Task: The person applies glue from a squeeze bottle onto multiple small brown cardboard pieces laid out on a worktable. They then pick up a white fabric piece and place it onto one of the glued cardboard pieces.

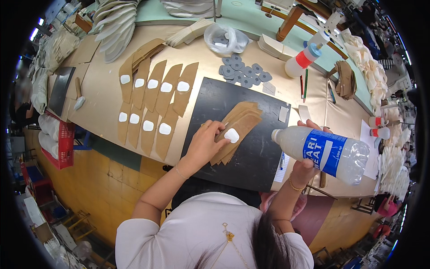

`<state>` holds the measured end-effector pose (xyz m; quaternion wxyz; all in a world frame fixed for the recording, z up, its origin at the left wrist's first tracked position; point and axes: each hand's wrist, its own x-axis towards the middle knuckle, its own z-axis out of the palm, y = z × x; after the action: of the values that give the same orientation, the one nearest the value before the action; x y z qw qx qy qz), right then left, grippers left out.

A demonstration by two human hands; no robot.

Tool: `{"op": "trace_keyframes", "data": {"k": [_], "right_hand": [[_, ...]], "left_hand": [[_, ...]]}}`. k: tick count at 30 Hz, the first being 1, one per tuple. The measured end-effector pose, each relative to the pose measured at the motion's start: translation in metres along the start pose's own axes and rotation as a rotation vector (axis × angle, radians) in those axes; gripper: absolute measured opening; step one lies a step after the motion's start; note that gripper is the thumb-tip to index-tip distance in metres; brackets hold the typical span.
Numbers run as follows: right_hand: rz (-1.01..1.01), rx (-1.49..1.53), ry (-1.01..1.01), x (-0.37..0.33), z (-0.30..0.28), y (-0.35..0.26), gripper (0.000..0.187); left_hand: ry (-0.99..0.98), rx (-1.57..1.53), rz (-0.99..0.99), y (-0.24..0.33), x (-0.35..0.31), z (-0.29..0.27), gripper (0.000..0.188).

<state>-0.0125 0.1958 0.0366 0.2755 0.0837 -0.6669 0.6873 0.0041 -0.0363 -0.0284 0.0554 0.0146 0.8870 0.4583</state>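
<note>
My right hand (305, 171) grips a clear plastic bottle (293, 140) with a blue label and whitish contents. The bottle is tilted onto its side, its narrow end toward the left. My left hand (204, 145) lies on a stack of brown curved cut pieces (245, 117), fingers bent, thumb by a white rounded patch (231, 135) on the top piece. The stack rests on a black board (204, 101). To the left, two rows of brown pieces (154, 92) lie overlapped, each with a white patch showing.
Grey patches with dark dots (246, 74) lie beyond the board, near a clear plastic bag (227, 39). A white bottle with a red band (299, 65) stands far right, by pencils (305, 85). A brush (79, 94) lies left; a red basket (66, 143) stands beside the table.
</note>
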Motion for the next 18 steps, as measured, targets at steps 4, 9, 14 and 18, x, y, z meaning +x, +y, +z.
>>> {"op": "trace_keyframes", "data": {"k": [4, 9, 14, 18], "right_hand": [[0.033, 0.008, 0.012, -0.001, 0.002, 0.000, 0.095], [0.013, 0.007, -0.014, -0.001, 0.005, 0.003, 0.096], [0.055, -0.004, -0.003, -0.004, 0.003, 0.003, 0.096], [0.060, -0.006, -0.009, -0.005, 0.001, 0.004, 0.096]], "left_hand": [[0.053, 0.068, -0.021, 0.004, -0.004, 0.003, 0.030], [0.062, 0.083, -0.029, -0.003, -0.006, 0.008, 0.032], [0.031, 0.111, -0.092, -0.003, -0.007, 0.004, 0.031], [-0.019, 0.128, -0.063, 0.009, -0.008, -0.003, 0.030]]}}
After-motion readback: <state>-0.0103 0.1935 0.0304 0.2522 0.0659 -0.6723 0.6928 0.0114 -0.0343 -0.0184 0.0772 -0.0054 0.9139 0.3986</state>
